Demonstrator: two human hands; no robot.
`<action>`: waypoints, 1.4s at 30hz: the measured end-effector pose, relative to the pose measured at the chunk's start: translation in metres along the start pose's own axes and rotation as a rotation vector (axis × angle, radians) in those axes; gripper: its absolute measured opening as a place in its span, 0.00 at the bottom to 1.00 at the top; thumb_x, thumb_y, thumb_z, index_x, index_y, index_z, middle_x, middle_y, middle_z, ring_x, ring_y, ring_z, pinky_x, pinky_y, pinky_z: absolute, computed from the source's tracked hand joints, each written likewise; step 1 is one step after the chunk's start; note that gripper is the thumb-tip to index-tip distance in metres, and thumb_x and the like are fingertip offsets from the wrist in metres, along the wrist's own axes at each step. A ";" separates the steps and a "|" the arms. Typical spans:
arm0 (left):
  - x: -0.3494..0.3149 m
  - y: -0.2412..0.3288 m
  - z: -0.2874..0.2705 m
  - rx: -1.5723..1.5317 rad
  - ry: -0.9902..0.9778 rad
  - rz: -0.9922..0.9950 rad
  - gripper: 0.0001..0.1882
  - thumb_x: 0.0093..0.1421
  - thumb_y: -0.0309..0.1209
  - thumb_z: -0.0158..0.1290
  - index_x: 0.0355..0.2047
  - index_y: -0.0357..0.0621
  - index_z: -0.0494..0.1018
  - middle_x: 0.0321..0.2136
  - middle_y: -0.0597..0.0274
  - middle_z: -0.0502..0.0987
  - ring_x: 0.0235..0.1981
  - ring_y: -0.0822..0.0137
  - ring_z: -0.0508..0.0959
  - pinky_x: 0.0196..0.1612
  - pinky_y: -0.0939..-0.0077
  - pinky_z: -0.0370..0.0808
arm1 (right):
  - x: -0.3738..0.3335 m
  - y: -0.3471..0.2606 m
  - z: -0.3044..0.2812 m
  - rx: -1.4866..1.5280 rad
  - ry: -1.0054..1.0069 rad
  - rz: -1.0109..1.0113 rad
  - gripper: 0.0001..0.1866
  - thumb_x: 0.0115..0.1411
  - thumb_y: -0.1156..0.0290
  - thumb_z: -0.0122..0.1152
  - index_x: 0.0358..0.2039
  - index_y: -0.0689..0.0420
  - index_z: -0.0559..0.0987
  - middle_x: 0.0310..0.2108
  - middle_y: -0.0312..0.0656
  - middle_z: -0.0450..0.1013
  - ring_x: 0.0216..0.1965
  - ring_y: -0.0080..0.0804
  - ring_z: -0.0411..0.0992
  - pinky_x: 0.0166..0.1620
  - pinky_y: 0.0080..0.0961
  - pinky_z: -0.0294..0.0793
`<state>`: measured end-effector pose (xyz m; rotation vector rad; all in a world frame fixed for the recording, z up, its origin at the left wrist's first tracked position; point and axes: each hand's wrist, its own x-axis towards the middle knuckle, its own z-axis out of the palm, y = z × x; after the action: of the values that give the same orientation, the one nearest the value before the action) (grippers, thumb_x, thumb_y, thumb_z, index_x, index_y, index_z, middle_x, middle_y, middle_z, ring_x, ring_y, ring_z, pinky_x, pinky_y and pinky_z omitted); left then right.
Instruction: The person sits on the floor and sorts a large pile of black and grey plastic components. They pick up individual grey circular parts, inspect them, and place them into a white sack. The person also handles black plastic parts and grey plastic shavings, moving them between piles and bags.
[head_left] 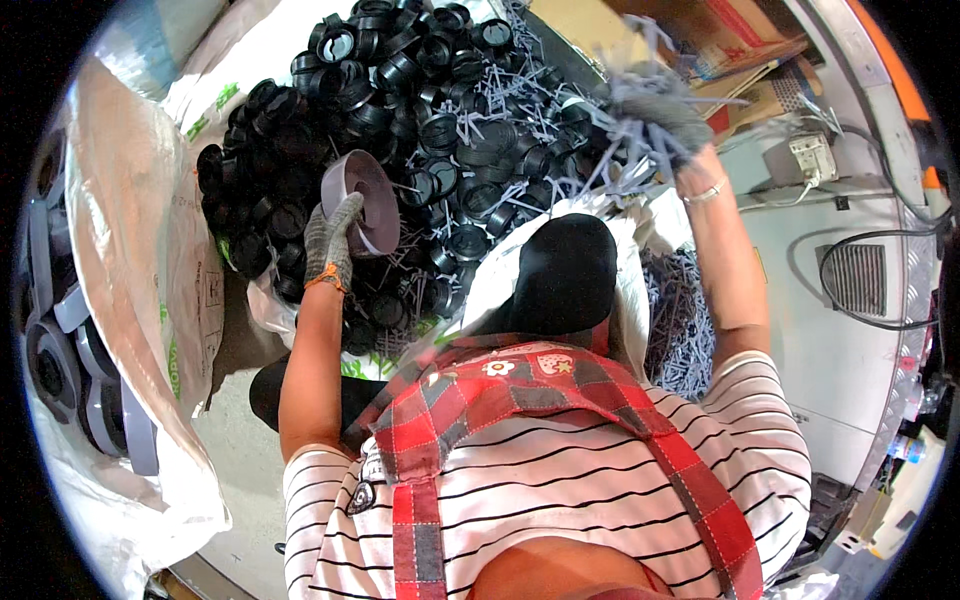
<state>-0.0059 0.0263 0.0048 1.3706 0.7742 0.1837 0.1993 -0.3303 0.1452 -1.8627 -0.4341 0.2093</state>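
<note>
My left hand (342, 235), in a grey glove, grips a shallow grey plastic ring (374, 205) by its near rim, tilted above the pile. Below it lies a heap of black round plastic caps (380, 85), with thin grey plastic sprues (515, 95) scattered over its right side. At the far right of the heap, my gloved right hand (660, 115) is smeared by motion. A bunch of grey sprues sticks out around its closed fingers, some pieces apart from it in the air.
A white sack (150, 260) stands at my left, with grey and black round parts (60, 370) beside it. More sprues (680, 310) fill a bag by my right arm. Cardboard (755, 45) lies at the far right, near a white cabinet (830, 370) with a socket (812, 160) and cables.
</note>
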 end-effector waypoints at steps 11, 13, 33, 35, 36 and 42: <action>-0.018 0.002 -0.028 0.032 0.184 -0.062 0.28 0.49 0.42 0.60 0.45 0.36 0.69 0.40 0.56 0.73 0.39 0.64 0.73 0.41 0.69 0.71 | -0.156 0.004 -0.131 -0.374 -0.005 0.181 0.32 0.51 0.73 0.56 0.57 0.60 0.58 0.44 0.44 0.69 0.45 0.32 0.69 0.46 0.24 0.71; -0.013 0.009 -0.020 -0.020 0.153 -0.060 0.27 0.49 0.41 0.60 0.45 0.36 0.69 0.40 0.56 0.73 0.39 0.64 0.73 0.42 0.69 0.71 | -0.234 0.061 -0.191 -1.321 -0.344 -0.163 0.37 0.55 0.70 0.53 0.63 0.52 0.50 0.49 0.44 0.68 0.51 0.39 0.66 0.48 0.31 0.69; 0.014 -0.020 -0.032 0.073 0.130 -0.105 0.26 0.57 0.33 0.53 0.53 0.37 0.61 0.44 0.56 0.71 0.43 0.65 0.71 0.45 0.71 0.69 | 0.279 0.293 0.120 -1.049 -0.604 0.313 0.50 0.33 0.44 0.69 0.54 0.61 0.66 0.53 0.53 0.65 0.53 0.44 0.64 0.54 0.31 0.63; 0.013 -0.024 -0.026 -0.072 0.218 -0.118 0.30 0.52 0.32 0.58 0.53 0.37 0.60 0.40 0.56 0.72 0.38 0.66 0.74 0.40 0.74 0.72 | 0.301 0.341 0.121 -0.997 -0.748 0.382 0.49 0.32 0.42 0.69 0.52 0.62 0.69 0.53 0.49 0.65 0.55 0.40 0.63 0.55 0.32 0.63; 0.025 -0.061 -0.061 -0.061 0.202 -0.243 0.34 0.51 0.32 0.59 0.55 0.38 0.57 0.43 0.56 0.70 0.41 0.65 0.73 0.40 0.73 0.72 | 0.313 0.385 0.101 -0.811 -0.709 0.475 0.47 0.32 0.42 0.69 0.50 0.61 0.71 0.53 0.49 0.66 0.55 0.40 0.63 0.56 0.31 0.62; 0.019 -0.043 -0.040 -0.024 0.149 -0.363 0.33 0.49 0.32 0.59 0.54 0.38 0.59 0.43 0.58 0.70 0.42 0.64 0.72 0.43 0.68 0.71 | 0.318 0.357 0.121 -0.683 -0.964 0.240 0.27 0.50 0.44 0.55 0.46 0.47 0.76 0.52 0.35 0.68 0.54 0.32 0.65 0.56 0.24 0.60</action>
<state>-0.0292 0.0587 -0.0424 1.1806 1.1273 0.0095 0.5165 -0.1978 -0.2088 -2.3884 -1.0230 1.2804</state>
